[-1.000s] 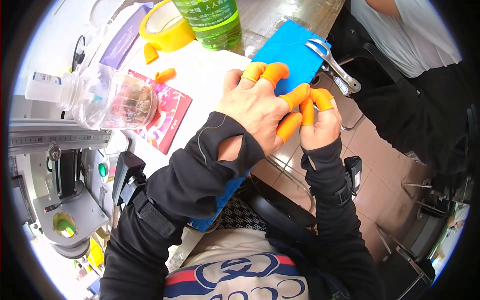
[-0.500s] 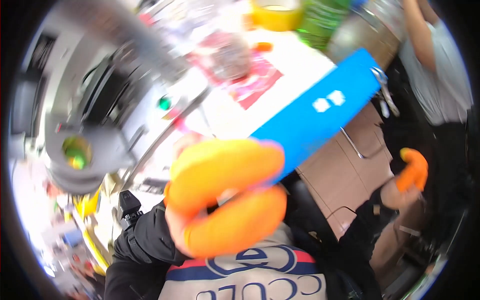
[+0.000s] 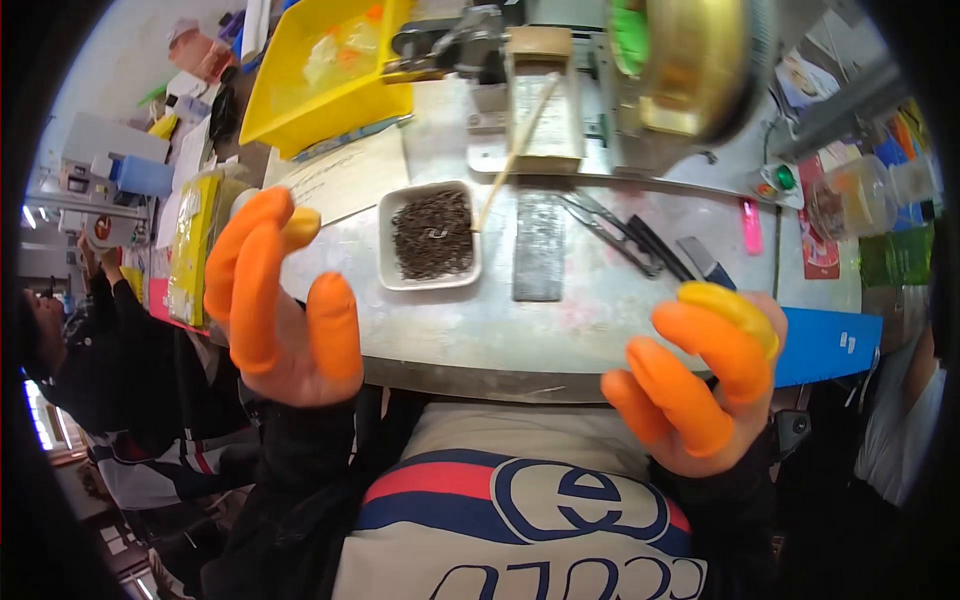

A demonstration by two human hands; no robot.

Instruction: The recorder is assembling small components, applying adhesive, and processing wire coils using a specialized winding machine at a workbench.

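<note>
Near left hand (image 3: 285, 310) — white dish (image 3: 387, 245) (dark bits (image 3: 432, 235)) | right hand (image 3: 705, 375) farther off | both unclenched, empty

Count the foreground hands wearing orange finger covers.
2: the left hand, left of the white dish, and the right hand, at the blue board's left end. Neither is hidden.

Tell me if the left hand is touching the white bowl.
No: the left hand is apart from the white bowl, with tabletop showing between them.
</note>
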